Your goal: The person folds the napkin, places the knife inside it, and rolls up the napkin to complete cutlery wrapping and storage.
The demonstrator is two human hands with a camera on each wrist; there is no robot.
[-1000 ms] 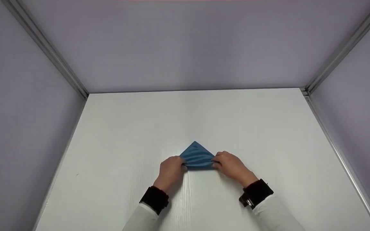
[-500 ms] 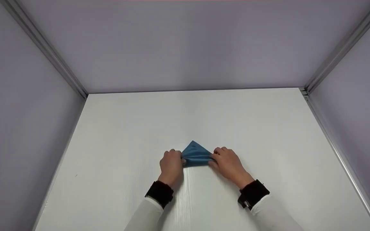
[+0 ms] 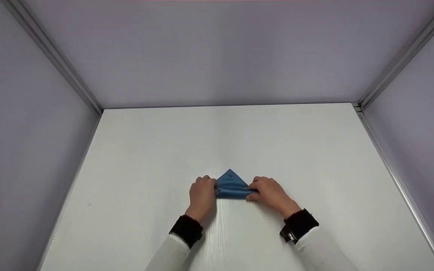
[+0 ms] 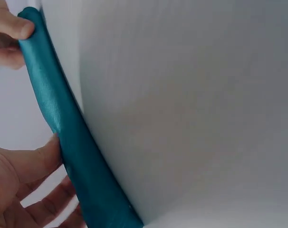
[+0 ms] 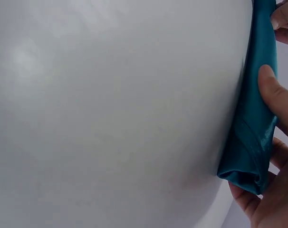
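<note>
We saw a blue cloth [image 3: 231, 186] folded into a small triangle, lying near the middle of the white table [image 3: 134, 158], its point aimed away from the person and its long edge facing them. Both hands framed it, 1 at each end of that long edge.

The left hand [image 3: 202, 195] sat at the cloth's left corner, knuckles up and fingers curled down onto the table. From the left wrist view, the thumb [image 4: 37, 161] pressed against the folded edge of the cloth [image 4: 63, 128] while the fingers curved in beneath it, so this hand pinched the corner.

The right hand [image 3: 269, 194] met the right corner, its wrist angled inward from the lower right. In the right wrist view, the thumb [image 5: 277, 92] lay on top of the folded layers of the cloth [image 5: 253, 142] and the fingers wrapped under the thick, rolled end, gripping it.

Both forearms, in white sleeves [image 3: 322, 252] with black cuffs [image 3: 187, 230], reached in from the near edge and converged toward the cloth. Pale grey walls [image 3: 217, 52] enclosed the table on 3 sides, joined by metal corner rails [image 3: 62, 67].
</note>
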